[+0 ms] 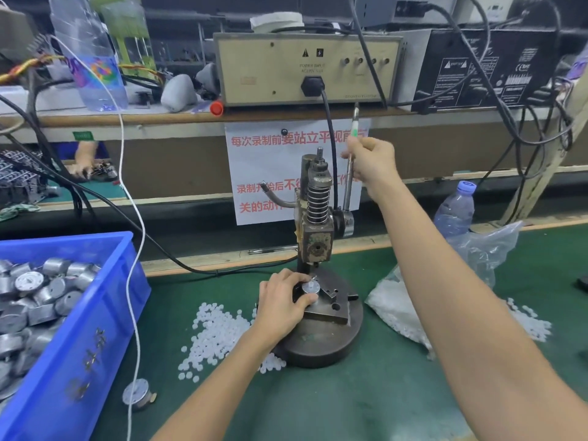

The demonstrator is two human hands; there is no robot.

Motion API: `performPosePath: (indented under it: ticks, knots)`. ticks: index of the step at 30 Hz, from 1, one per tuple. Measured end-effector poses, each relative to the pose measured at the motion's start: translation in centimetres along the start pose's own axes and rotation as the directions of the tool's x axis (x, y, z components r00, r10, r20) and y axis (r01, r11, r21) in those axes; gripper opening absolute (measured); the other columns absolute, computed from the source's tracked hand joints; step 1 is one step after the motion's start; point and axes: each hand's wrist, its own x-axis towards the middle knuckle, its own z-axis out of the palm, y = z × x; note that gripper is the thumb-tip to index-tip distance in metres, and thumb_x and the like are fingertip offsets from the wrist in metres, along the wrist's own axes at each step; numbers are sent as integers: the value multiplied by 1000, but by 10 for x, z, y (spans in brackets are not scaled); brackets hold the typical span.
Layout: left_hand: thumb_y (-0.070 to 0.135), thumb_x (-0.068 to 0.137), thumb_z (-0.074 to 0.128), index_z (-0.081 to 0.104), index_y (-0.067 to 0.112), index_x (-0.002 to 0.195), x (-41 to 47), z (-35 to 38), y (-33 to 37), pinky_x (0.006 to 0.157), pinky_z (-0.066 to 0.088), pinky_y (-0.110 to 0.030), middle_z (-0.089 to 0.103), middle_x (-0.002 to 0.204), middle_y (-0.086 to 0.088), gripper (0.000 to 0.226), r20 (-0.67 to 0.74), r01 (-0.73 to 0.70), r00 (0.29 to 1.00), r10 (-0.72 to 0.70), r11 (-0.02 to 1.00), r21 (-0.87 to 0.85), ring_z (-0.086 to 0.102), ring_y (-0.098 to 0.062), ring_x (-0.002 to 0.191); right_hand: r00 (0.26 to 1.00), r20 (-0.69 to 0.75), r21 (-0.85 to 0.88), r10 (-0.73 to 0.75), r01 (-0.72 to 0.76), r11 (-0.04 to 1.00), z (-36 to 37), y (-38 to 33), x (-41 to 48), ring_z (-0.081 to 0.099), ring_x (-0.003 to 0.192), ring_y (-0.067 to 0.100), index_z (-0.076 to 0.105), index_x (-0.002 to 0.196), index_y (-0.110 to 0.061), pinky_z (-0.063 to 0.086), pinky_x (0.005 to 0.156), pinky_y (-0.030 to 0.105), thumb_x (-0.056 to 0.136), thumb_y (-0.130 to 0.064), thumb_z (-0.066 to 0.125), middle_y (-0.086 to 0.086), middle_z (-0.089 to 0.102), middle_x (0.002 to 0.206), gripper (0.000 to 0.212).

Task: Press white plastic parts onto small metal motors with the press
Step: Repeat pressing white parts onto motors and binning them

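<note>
At a green-matted workbench, a person seated before a small hand press steadies a small metal motor on the fixture block of the press's round base, directly below the spring-wound ram. The left hand pinches the motor between curled fingers and thumb, the wrist resting at the base's edge. The right hand is raised and closed in a fist around the press lever, which stands nearly upright to the right of the ram. Whether a white part sits on the motor's shaft is too small to tell. Loose white plastic parts lie scattered on the mat just left of the base and under the left forearm, and more spill from a clear plastic bag to the right, beneath the right arm. A blue bin at the left edge is heaped with metal motors, and one stray motor lies on the mat just beside its front corner. A white cord hangs across the bin. Behind the press a paper notice printed in red characters hangs from a shelf carrying a beige power box, and a water bottle stands at the back of the bench, right of the arm.
</note>
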Motion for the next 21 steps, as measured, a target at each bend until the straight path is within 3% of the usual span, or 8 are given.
performPosePath:
  ticks: [2,5,8,11,14,16,18,21]
  knots:
    - [41,87,60,58,29,120,-1,1,-1,84,19,-24,54,110,9,35,2,-6,1000,6,1000,-7,43,-11,108,997,-71,102,8,-1,995,-15,23,-21,44,46,2,65,88,-14,37,45,20,93,-24,55,1,65,78,16]
    - [40,88,59,57,28,122,0,2,-2,83,19,-23,52,112,9,37,14,-13,1000,14,1000,-16,42,-11,109,993,-122,1,-9,9,1000,-28,73,-71,48,54,8,60,69,-20,38,54,23,89,-18,58,-5,58,64,20]
    - [38,88,59,57,25,122,1,2,-1,81,17,-23,51,115,7,36,24,-19,1000,19,1000,3,41,-13,112,991,134,-301,-22,62,951,-21,115,-125,56,66,7,68,75,-18,40,61,14,86,-15,60,-9,64,69,14]
    - [37,88,59,58,22,119,-1,4,2,83,17,-23,46,121,4,35,-16,-15,1000,15,999,47,35,-16,115,933,358,-423,17,146,894,-9,136,-152,54,67,3,73,95,-12,35,63,11,85,-18,62,1,70,88,16]
    - [38,88,59,59,20,116,-8,5,6,82,17,-24,44,120,2,33,-63,6,998,-2,998,56,32,-16,115,926,378,-410,2,166,897,-7,136,-158,48,62,-2,70,104,-12,34,61,6,87,-17,60,4,67,97,21]
    - [36,87,60,59,20,112,-15,6,10,81,18,-23,48,116,4,30,-83,-13,996,14,1000,9,36,-16,111,919,394,-383,17,147,912,-10,134,-161,53,62,3,69,108,-12,40,64,12,89,-17,58,5,66,99,22]
    - [32,86,63,55,22,105,-24,7,18,83,23,-24,53,107,8,23,-96,-56,994,47,994,-97,45,-14,103,906,420,-282,57,70,957,-18,133,-167,61,61,11,66,109,-13,46,59,21,91,-18,56,6,69,92,21]
    - [24,85,66,48,25,98,-35,9,34,80,39,-30,53,94,14,22,-80,-101,993,84,968,-231,52,-12,84,896,435,-123,84,-33,992,-35,132,-176,62,57,10,65,100,-17,46,50,22,92,-14,56,-4,69,69,13]
